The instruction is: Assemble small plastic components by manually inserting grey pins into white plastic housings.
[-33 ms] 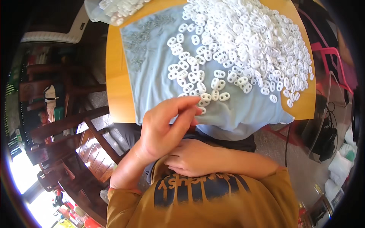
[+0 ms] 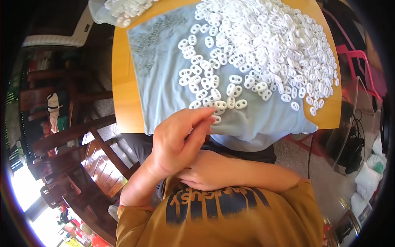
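My left hand (image 2: pixel 175 138) hangs over the front edge of the table, with thumb and forefinger drawn together in a pinch. Whatever lies between the fingertips, if anything, is hidden. Just beyond them is a small white plastic oval piece with two holes (image 2: pixel 217 120), and more such pieces (image 2: pixel 220 104) lie close by on a light blue cloth (image 2: pixel 164 92). Below the left wrist, my right hand (image 2: pixel 210 166) rests against my brown shirt, holding nothing visible, its fingers lying loosely.
A large heap of white two-hole pieces (image 2: pixel 271 45) covers the far right of the wooden table (image 2: pixel 123 86). Thin metal bits (image 2: pixel 154 35) are scattered on the cloth at the far left. Behind them stands a clear bag (image 2: pixel 98 12) with white pieces. A dark wooden chair (image 2: pixel 78 131) is at left.
The table and everything on it sit slightly further left in the view. Both hands keep nearly the same pose.
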The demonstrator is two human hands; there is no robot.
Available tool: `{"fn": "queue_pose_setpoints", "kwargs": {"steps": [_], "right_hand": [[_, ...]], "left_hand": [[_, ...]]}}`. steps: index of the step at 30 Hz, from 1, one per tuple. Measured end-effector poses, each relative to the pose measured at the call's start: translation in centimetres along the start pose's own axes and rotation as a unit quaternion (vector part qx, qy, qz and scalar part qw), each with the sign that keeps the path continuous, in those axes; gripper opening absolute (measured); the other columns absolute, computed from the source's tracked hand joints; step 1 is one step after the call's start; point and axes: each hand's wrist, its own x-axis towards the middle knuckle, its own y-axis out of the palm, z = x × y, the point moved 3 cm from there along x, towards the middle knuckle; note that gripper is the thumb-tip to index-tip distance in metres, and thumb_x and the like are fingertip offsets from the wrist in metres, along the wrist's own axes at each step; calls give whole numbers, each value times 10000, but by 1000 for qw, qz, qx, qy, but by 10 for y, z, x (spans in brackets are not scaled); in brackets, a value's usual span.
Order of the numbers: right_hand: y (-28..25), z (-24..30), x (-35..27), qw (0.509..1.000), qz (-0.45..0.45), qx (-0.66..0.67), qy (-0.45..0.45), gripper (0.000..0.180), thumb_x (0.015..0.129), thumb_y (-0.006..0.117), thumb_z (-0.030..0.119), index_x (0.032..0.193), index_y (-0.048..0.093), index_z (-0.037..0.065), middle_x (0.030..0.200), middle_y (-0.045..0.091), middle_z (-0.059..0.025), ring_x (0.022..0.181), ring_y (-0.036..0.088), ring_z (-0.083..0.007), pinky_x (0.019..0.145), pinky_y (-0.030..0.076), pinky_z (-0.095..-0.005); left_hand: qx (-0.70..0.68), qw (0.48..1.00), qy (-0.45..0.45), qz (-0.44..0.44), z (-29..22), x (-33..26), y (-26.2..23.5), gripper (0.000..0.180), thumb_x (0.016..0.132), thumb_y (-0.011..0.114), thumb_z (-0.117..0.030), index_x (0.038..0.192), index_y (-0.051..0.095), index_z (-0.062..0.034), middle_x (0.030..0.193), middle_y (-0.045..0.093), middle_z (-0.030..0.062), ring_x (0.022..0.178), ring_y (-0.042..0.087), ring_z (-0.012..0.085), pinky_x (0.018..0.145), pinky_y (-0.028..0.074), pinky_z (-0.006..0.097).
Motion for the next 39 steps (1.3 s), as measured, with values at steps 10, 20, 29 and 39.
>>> {"fn": "queue_pose_setpoints", "kwargs": {"steps": [10,20,29,39], "right_hand": [[1,-16,-7,996,20,64,62,180,754,574,168,702,606,-2,749,594,-181,718,586,-346,662,467,-432],[-10,-24,-10,992,16,95,80,201,748,572,180,752,611,-17,798,595,-180,776,589,-350,712,474,-429],[-5,-33,-14,987,0,119,106,231,753,565,210,747,615,-16,795,593,-184,793,586,-351,720,481,-427],[-13,-37,-15,974,31,167,147,239,759,549,191,806,598,-38,816,600,-218,821,583,-369,749,474,-429]], "left_hand": [[394,907,58,137,17,17,26,681,776,595,-427,1366,391,-155,1454,281,92,1352,228,292,1092,143,461],[433,889,44,142,12,31,21,714,776,561,-508,1357,399,-125,1452,279,116,1347,239,306,1072,135,515],[388,906,126,115,-11,57,35,437,811,590,-348,1162,597,-89,1344,427,141,1278,352,323,1055,179,481],[355,916,170,77,-12,62,40,252,725,670,-144,964,652,-67,1200,554,120,1194,461,312,1032,233,470]]}}
